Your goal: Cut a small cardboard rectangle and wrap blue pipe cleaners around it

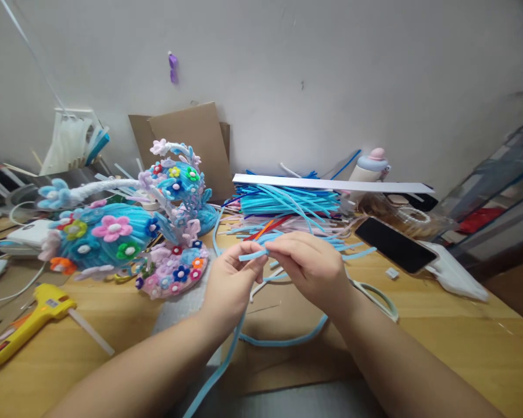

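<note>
My left hand [230, 284] and my right hand [311, 267] meet over the middle of the wooden table [462, 342], both pinching a short stretch of a light blue pipe cleaner [253, 254]. The rest of that pipe cleaner loops down over a brown cardboard sheet [279, 354] and runs off toward the near edge. Just left of my left hand stands a blue pipe-cleaner ornament [113, 232] covered in small coloured flowers. A heap of blue pipe cleaners [287, 203] lies behind my hands.
A yellow glue gun [30, 322] lies at the near left. A black phone [394, 244] rests at the right, scissors [377, 297] beside my right wrist. A white strip [331, 184] tops the heap. Cardboard [192, 145] leans on the wall; cables and clutter fill the far left.
</note>
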